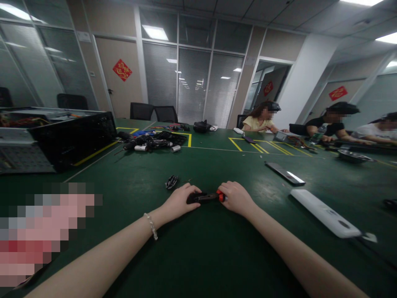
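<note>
One left hand (180, 199), a pale beaded bracelet (151, 226) at its wrist, was closed with thumb and fingers on a black piece (192, 198); one right hand (238, 198) was wrapped about the red handle of a dark-nosed hand tool (212, 196), which stood between the two over a green table (214, 165), its nose at the black piece, exact contact too dark to tell. Also present were one dark bundle (171, 182) just beyond the left hand, one flat dark device (281, 171) and one long white bar (324, 213) to the right, and, far left, one black computer case (74, 138) beside a heap of cables (151, 141).
</note>
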Demonstrator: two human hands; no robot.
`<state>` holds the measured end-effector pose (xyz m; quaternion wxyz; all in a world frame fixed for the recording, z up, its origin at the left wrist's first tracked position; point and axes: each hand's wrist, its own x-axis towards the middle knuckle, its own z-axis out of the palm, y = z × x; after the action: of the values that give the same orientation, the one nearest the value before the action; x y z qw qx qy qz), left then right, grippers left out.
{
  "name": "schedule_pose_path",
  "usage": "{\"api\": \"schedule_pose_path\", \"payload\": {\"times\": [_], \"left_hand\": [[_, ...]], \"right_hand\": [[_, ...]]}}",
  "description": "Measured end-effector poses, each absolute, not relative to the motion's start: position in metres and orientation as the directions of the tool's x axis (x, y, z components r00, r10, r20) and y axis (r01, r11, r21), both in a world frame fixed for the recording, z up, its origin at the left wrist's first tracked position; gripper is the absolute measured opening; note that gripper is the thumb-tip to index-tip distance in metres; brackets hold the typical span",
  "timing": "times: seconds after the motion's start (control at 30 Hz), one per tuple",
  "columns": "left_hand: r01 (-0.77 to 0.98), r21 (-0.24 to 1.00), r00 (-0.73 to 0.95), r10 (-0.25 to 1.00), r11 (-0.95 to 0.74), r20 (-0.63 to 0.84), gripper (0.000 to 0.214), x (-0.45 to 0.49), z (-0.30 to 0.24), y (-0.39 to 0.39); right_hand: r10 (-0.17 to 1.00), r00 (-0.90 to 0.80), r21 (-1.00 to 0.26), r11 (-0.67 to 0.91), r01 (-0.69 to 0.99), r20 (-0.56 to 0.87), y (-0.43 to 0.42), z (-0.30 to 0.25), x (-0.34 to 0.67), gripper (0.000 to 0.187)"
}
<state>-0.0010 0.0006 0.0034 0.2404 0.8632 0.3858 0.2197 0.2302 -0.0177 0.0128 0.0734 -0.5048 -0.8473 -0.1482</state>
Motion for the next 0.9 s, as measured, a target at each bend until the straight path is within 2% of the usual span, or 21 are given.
{"api": "schedule_pose_path", "payload": {"times": [0.3, 0.6, 0.9], "left_hand": [[0.58, 0.592, 0.599, 0.785, -0.56, 0.156, 0.032, -0.0011, 0.0081, -0.0025], [0.553, 0.576, 0.612, 0.762, -0.602, 0.209, 0.031, -0.0007, 0.0053, -0.0016], [0.576, 0.579, 0.602, 0.778, -0.578, 0.178, 0.032, -0.0001, 0.0054, -0.0009]], "right_hand": [[0.831, -0.481, 0.175, 0.448, 0.877, 0.28, -0.0188, 0.0132, 0.2306, 0.013], [0.832, -0.478, 0.17, 0.447, 0.878, 0.28, -0.0194, 0.0149, 0.2303, 0.013], [0.835, -0.477, 0.177, 0.443, 0.879, 0.275, -0.019, 0.0152, 0.2295, 0.013]]}}
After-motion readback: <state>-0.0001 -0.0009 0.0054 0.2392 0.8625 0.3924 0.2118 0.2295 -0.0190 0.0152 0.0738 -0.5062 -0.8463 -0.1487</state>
